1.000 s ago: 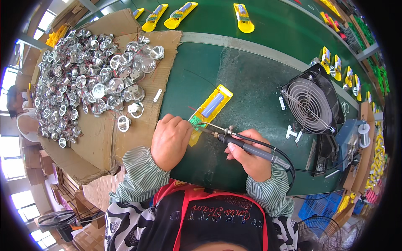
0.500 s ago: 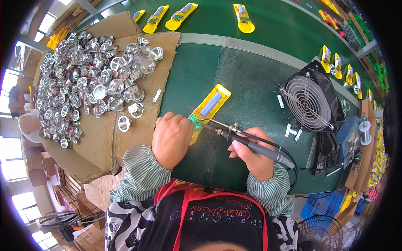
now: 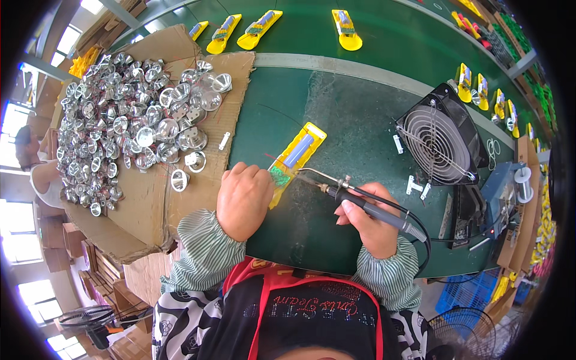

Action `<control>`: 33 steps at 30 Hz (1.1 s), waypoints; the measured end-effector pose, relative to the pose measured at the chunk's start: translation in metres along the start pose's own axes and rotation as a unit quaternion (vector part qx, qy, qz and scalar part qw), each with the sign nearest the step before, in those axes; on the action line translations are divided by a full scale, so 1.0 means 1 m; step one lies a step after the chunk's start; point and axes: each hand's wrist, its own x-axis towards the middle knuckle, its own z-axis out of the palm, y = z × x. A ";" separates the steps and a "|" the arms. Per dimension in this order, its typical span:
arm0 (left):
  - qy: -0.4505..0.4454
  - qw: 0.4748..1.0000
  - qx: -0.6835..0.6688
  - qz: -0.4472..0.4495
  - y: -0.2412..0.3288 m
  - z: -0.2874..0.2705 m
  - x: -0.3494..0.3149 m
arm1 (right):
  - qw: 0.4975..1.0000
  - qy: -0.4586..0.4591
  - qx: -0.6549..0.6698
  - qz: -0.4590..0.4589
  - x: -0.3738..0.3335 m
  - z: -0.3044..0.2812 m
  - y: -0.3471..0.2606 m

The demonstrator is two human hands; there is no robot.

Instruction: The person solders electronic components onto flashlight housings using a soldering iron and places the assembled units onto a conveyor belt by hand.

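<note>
A yellow plastic lamp housing [image 3: 310, 133] lies slanted on the green bench, with a blue cylindrical battery [image 3: 298, 151] and a green circuit board [image 3: 278, 176] in it. Thin red wires stick up by the board. My left hand [image 3: 243, 201] is closed at the housing's near end, against its left side; its fingertips are mostly hidden. In my right hand [image 3: 371, 221] is a grey-handled soldering iron [image 3: 378, 213] with a thin metal feed tube clamped along it. Its tip points left, just right of the board and a little apart from it.
Many silver reflector cups [image 3: 144, 137] with wires are heaped on cardboard [image 3: 201, 210] at left. A black fan with a wire guard [image 3: 435, 144] stands at right, near small white strips [image 3: 414, 186] and a solder spool [image 3: 523, 183]. More yellow housings [image 3: 347, 30] line the far green belt.
The soldering iron's tip has drawn back to the right, off the circuit board. My left hand stays at the housing. The whole view has shifted slightly.
</note>
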 end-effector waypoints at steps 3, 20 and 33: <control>0.031 0.997 -0.071 0.016 -0.006 0.000 -0.006 | 1.000 0.014 0.008 0.004 -0.004 -0.005 -0.002; -0.065 0.953 -0.291 0.045 0.023 0.025 0.128 | 0.995 0.101 0.002 0.000 -0.017 -0.042 -0.002; 0.128 0.958 0.241 0.093 0.069 0.078 0.328 | 0.987 0.149 0.021 0.057 -0.008 -0.052 0.000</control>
